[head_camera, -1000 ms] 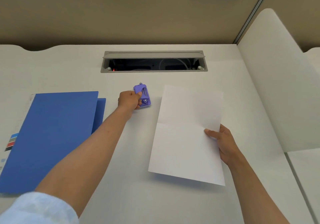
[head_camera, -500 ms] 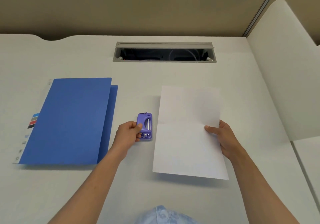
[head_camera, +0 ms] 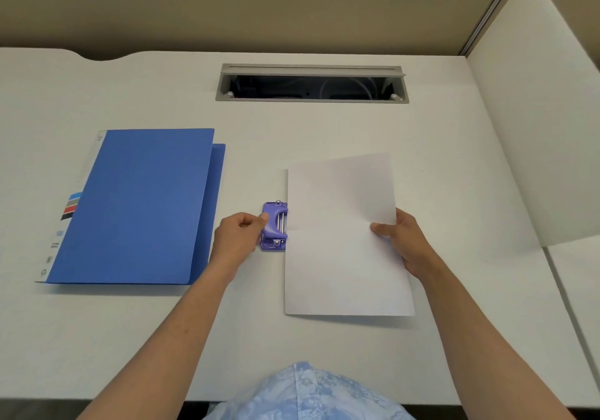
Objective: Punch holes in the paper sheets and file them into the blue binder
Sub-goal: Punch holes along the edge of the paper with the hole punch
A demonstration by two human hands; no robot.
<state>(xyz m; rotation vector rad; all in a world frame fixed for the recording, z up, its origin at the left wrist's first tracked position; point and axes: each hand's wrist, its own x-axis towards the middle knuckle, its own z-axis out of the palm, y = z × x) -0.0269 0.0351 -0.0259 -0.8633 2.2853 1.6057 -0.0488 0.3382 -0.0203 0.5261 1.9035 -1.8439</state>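
Meeting the paper sheet [head_camera: 344, 238] at the middle of its left edge, the purple hole punch [head_camera: 274, 226] now sits just where it is needed: a second ago it lay far back on the table, near the cable hatch [head_camera: 311, 83], and the left hand [head_camera: 238, 236] has drawn it down and across while the sheet stayed roughly in place. That puts the task at its first real step, with the edge about to be fed into the punch's slot; whether it is already inside cannot be told from here. No holes show in the paper yet.

The left hand's grip is closed on the punch, fingers curled round its left side with the thumb on top of the lever. The right hand [head_camera: 406, 241] pinches the sheet's right edge, thumb on top and fingers beneath, lifting that side slightly so a shadow falls under the near edge.

The sheet is thin, matte white, with a faint crease across its middle. The punch is small, glossy moulded plastic with metal pins and rivets. The blue binder [head_camera: 136, 205] lies closed and flat to the left, well apart from the paper, a smooth plastic cover with a white labelled spine. The table [head_camera: 130, 338] is a pale, finely textured surface.
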